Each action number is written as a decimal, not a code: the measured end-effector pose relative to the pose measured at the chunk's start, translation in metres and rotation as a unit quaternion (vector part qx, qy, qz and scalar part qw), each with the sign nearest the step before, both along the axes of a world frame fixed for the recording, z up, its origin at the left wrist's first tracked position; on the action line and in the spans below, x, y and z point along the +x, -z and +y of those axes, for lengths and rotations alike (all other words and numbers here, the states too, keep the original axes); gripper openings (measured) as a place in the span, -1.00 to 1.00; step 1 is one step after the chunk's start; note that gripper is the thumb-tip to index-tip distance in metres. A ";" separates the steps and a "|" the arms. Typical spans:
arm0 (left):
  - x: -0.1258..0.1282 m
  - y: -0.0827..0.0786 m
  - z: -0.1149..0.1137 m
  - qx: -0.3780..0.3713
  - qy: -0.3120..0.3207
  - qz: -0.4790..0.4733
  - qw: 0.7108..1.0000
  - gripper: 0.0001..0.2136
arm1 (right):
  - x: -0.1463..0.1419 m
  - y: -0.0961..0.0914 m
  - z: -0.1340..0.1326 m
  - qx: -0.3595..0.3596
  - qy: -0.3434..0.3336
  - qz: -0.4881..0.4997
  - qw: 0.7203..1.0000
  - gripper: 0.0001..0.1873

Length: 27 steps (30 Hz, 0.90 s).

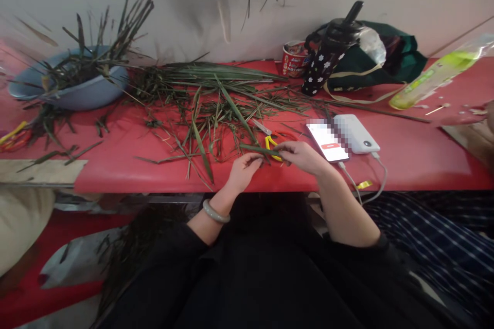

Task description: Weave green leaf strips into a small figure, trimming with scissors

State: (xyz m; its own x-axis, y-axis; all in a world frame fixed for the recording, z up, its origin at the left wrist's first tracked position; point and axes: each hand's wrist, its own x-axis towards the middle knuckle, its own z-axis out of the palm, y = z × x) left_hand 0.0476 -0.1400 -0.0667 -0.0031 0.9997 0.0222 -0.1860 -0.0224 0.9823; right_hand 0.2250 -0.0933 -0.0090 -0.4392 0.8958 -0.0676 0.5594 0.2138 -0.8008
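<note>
A short green leaf strip (252, 149) stretches between my two hands, just above the near edge of the red table. My left hand (244, 168) has its fingers closed at the strip's lower side. On the other end, my right hand (299, 157) pinches the strip between thumb and fingers. Behind them lie scissors (269, 140) with yellow and red handles, partly covered by the strip and my right hand. Long green leaves (200, 139) and many cut pieces are scattered past my hands.
A blue basin (96, 87) of leaf stalks stands at the left. To the right are a lit phone (328, 141), a white power bank (357, 133) with a cable, a red tub (295, 59), a flowered umbrella (322, 64), a green bag (401, 56) and a yellow-green packet (432, 79).
</note>
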 end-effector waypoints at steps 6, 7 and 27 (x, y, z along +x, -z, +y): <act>-0.001 0.001 0.000 -0.004 -0.001 0.015 1.000 -0.80 | 0.003 0.012 0.019 0.126 0.168 -0.024 0.977 -0.67; -0.001 0.001 0.000 -0.003 -0.002 0.016 1.000 -0.80 | 0.005 0.012 0.019 0.124 0.172 -0.014 0.977 -0.66; -0.002 -0.002 0.005 -0.027 -0.030 -0.068 0.997 -0.76 | -0.033 0.033 -0.021 -0.072 0.138 0.307 0.939 -0.74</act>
State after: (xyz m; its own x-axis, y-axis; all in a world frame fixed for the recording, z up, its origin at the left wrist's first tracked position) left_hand 0.0456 -0.1346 -0.0650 -0.0625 0.9974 -0.0358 -0.3180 0.0141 0.9480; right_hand 0.1924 -0.1147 -0.0425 -0.1871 0.9823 -0.0069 0.0016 -0.0067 -1.0000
